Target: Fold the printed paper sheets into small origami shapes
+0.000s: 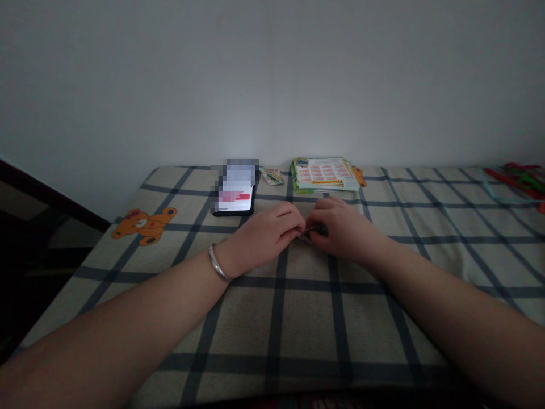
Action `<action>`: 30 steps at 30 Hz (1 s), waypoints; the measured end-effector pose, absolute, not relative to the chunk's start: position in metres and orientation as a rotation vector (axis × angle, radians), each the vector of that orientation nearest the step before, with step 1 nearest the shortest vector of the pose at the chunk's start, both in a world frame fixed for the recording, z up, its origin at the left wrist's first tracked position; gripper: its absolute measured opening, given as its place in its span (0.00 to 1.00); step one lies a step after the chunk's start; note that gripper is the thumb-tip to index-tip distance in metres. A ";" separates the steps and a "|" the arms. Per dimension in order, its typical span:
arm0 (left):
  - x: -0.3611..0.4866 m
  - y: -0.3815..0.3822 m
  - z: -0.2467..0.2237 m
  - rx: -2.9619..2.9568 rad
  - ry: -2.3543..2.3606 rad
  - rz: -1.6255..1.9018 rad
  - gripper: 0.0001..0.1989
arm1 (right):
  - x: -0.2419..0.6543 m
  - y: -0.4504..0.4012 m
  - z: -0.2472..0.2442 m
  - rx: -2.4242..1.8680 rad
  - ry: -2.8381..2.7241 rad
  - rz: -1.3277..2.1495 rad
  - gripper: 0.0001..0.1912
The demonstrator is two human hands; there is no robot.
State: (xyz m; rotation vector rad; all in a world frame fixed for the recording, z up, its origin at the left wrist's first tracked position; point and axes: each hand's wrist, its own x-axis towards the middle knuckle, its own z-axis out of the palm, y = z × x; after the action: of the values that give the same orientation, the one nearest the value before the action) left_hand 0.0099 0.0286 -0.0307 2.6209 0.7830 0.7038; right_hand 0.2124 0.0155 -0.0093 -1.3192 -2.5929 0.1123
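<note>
My left hand (272,230), with a silver bangle (218,264) at the wrist, is closed in a pinch at the middle of the table. Facing it, my right hand (336,227) is closed too, its fingertips almost touching the left ones. Between them a small dark, thin item (314,229) shows, mostly covered by the fingers; what it is cannot be made out. Beyond the hands lie a stack of printed cards (326,174) and a small folded paper piece (272,176).
A lit phone (235,190) lies behind my left hand. Bear-shaped cutouts, one at the left (147,225), lie on the checked tablecloth (306,324). Red and green items (522,179) are at the far right. A wall (272,79) rises behind the table.
</note>
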 end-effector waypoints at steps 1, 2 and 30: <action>0.010 0.028 -0.030 2.634 0.790 0.694 0.06 | 0.212 0.015 -0.010 -1.314 -2.597 0.107 0.07; 0.009 0.028 -0.030 2.648 0.798 0.685 0.07 | 0.212 0.015 -0.011 -1.310 -2.598 0.107 0.07; 0.004 0.033 -0.029 2.668 0.972 0.614 0.10 | 0.237 0.017 -0.011 -1.137 -2.535 0.419 0.05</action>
State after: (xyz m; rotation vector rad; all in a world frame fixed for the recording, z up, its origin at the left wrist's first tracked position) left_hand 0.0038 0.0330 -0.0291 2.6677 0.9716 0.6141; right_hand 0.2367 0.0165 -0.0112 -1.1368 -2.5350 0.4189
